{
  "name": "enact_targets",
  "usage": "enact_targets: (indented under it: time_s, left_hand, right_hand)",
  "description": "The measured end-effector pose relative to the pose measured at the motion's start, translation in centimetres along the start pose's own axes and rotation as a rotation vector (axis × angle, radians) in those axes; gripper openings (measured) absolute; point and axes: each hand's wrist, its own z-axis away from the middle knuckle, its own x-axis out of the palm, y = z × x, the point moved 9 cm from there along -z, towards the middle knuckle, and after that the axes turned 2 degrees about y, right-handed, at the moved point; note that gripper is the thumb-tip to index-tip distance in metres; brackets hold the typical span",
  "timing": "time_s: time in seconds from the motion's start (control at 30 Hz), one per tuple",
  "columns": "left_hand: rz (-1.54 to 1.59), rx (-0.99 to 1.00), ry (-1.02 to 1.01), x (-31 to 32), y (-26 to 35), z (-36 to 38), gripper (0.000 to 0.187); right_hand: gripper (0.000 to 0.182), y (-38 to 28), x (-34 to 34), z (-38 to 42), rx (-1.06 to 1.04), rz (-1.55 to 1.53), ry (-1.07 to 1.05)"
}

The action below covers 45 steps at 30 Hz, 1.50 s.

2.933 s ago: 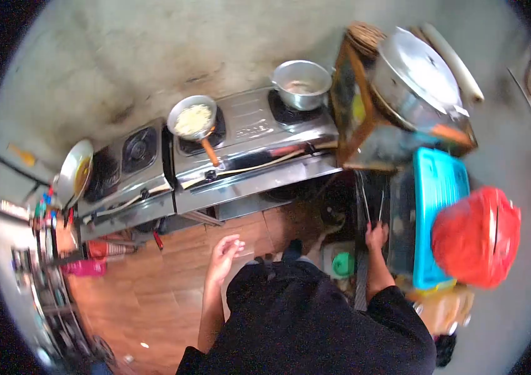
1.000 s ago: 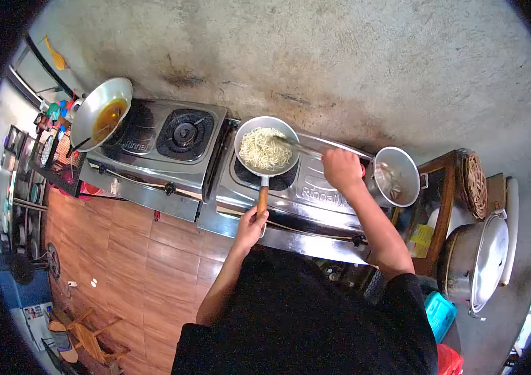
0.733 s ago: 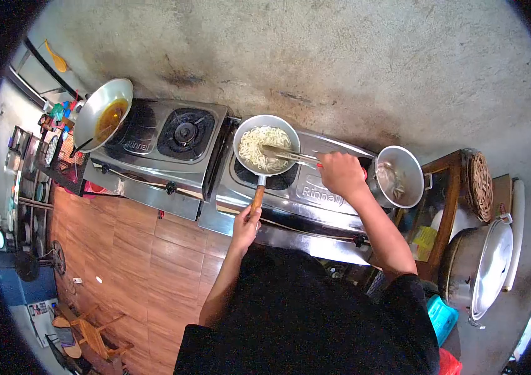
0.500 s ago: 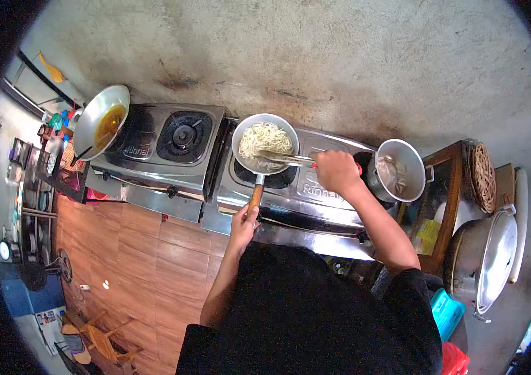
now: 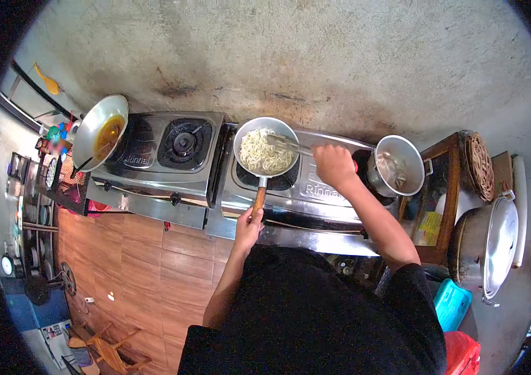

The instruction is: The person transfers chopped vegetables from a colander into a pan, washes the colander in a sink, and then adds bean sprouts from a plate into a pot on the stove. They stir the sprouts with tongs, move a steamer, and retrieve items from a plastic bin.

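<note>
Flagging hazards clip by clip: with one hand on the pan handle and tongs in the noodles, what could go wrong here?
1. The small pan is steadied only by the left hand at the end of its wooden handle; a hard pull with the tongs could tip it off the burner.
2. The right hand works over the stove beside the pot, so a burn is possible.
3. Noodles may spill over the rim.

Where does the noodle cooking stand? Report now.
Done: noodles are in the pan on the stove. In hand: left hand holds the pan handle, right hand works tongs through the noodles. Left: noodles not yet out of the pan; the pot waits alongside.
</note>
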Motion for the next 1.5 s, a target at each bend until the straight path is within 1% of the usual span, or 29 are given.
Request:
enact_targets:
  time_s: [0.03, 0.07, 0.13, 0.27, 0.37, 0.47, 0.53, 0.67, 0.77, 0.83, 0.87, 0.93, 1.07, 1.13, 1.23, 1.37, 1.43, 1.5]
  left_hand:
    - [-0.001, 0.003, 0.000, -0.1, -0.1, 0.0, 0.029]
    - [0.004, 0.000, -0.014, -0.2, -0.3, -0.2, 0.029]
    - [0.005, 0.005, -0.030, -0.2, -0.6, -0.4, 0.028]
    - [0.017, -0.016, -0.015, -0.3, -0.5, -0.3, 0.027]
    - [0.016, -0.005, -0.038, -0.2, -0.3, -0.2, 0.027]
    - [0.040, -0.025, -0.033, 0.0, -0.3, -0.1, 0.026]
    - [0.043, -0.038, -0.012, -0.1, -0.1, 0.1, 0.025]
    - [0.073, -0.027, -0.015, 0.0, -0.2, 0.0, 0.025]
    - [0.051, -0.015, -0.022, 0.0, 0.1, 0.1, 0.025]
    - [0.013, 0.000, -0.016, 0.0, 0.2, 0.2, 0.025]
    - [0.013, 0.002, -0.017, 0.0, 0.3, 0.2, 0.025]
    - [0.007, 0.005, -0.021, 0.0, 0.3, 0.1, 0.026]
    - [-0.031, -0.027, 0.016, -0.3, 0.1, 0.2, 0.026]
    - [0.025, -0.008, -0.010, -0.1, -0.3, -0.1, 0.028]
    - [-0.009, -0.035, 0.011, -0.1, 0.5, 0.4, 0.028]
    - [-0.004, -0.043, 0.008, -0.4, 0.1, 0.2, 0.028]
    - [0.005, -0.029, -0.036, -0.3, 0.4, 0.2, 0.027]
    - [0.003, -0.023, -0.017, -0.3, 0.1, 0.0, 0.026]
  right_hand:
    - [0.016, 0.1, 0.7, 0.0, 0.024, -0.049, -0.056]
    - [0.016, -0.1, 0.2, 0.1, 0.024, -0.048, -0.050]
    - [0.019, -0.3, 0.2, 0.8, 0.042, -0.110, -0.167]
    - [0.021, -1.4, -1.8, 2.0, -0.014, -0.142, -0.137]
    - [0.021, -1.9, -1.7, 2.2, -0.061, -0.154, -0.149]
    - [0.019, -1.1, -0.8, 1.7, -0.059, -0.066, -0.138]
    - [0.017, -0.5, -1.5, 1.1, -0.042, 0.007, -0.073]
    - [0.016, 0.5, -2.6, -0.1, -0.005, 0.067, -0.097]
    - [0.015, 0.9, -2.2, -1.4, 0.005, 0.091, -0.049]
    - [0.016, 0.8, -2.1, -2.2, -0.014, 0.064, 0.062]
    - [0.016, 0.4, -2.4, -2.3, -0.013, 0.064, 0.064]
    - [0.017, -0.5, -2.2, -2.8, 0.012, 0.038, 0.009]
    - [0.021, -1.9, -1.6, -3.1, -0.009, -0.045, -0.070]
    - [0.024, -2.7, -1.6, -2.5, -0.037, -0.116, -0.142]
    - [0.024, -2.7, -0.8, -2.1, -0.098, -0.085, -0.143]
    - [0.023, -2.1, -3.0, -0.8, -0.093, -0.054, -0.152]
    - [0.021, -1.3, -3.4, -0.6, -0.067, 0.042, -0.219]
    - [0.020, -0.6, -4.0, -0.6, -0.059, 0.073, -0.183]
